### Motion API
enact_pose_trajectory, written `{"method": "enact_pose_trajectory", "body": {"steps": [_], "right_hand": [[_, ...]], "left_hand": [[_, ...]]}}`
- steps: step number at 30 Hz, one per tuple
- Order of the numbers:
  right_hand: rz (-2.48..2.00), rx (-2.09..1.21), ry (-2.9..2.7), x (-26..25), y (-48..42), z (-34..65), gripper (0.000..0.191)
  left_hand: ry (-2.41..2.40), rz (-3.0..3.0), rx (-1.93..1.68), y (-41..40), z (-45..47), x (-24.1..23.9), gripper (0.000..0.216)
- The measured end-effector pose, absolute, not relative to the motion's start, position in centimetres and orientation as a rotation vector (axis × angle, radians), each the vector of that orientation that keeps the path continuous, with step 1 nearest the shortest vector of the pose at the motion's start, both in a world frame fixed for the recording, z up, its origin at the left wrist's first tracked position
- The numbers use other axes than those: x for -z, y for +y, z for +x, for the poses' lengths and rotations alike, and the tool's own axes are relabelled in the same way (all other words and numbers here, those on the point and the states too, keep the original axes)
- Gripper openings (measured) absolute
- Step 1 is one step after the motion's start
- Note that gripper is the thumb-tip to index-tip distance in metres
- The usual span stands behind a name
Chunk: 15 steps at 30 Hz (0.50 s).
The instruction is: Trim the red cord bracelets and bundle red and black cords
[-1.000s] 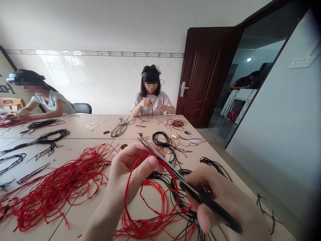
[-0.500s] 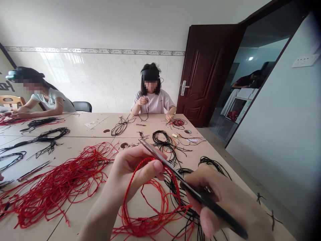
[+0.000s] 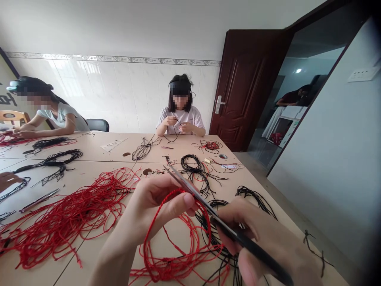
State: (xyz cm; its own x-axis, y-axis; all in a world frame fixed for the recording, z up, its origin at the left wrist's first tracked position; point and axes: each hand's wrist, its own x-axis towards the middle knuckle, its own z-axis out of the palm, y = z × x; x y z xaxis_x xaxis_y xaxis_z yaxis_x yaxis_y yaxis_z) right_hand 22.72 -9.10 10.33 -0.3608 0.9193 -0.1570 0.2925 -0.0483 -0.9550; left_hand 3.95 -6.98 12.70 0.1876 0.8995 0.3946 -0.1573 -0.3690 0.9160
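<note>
Well, the left hand (image 3: 157, 210) is closed, pinching a loop of twisted red cord (image 3: 145, 250) between thumb and fingers at about 12 o'clock, while the right hand (image 3: 262, 238) grips black-handled scissors (image 3: 226, 228), their blades angled toward 11 o'clock just above the left hand. A tangled heap of red cord (image 3: 65, 222) sprawls across the table (image 3: 104, 258) at 10 o'clock (black cord coils (image 3: 193, 171) lie farther ahead at 12 o'clock), and a co-worker's hand (image 3: 7, 180) reaches in at 9 o'clock.
</note>
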Motion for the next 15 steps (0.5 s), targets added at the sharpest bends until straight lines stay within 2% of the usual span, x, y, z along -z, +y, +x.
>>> {"method": "enact_pose_trajectory", "body": {"steps": [7,12,15], "right_hand": [[-1.357,-1.385,-1.575,-10.1,-9.5,22.1,0.069],[-1.505,-1.407,-1.504,-12.1,-10.4,21.1,0.050],[-1.476,-1.414,-1.548,-12.5,-10.2,21.0,0.048]], "left_hand": [[0.717,1.511,-1.346,-6.7,3.7,-12.6,0.012],[0.668,1.497,-1.272,-6.5,3.6,-12.9,0.016],[0.621,1.488,-1.186,-5.4,3.1,-13.1,0.019]]}}
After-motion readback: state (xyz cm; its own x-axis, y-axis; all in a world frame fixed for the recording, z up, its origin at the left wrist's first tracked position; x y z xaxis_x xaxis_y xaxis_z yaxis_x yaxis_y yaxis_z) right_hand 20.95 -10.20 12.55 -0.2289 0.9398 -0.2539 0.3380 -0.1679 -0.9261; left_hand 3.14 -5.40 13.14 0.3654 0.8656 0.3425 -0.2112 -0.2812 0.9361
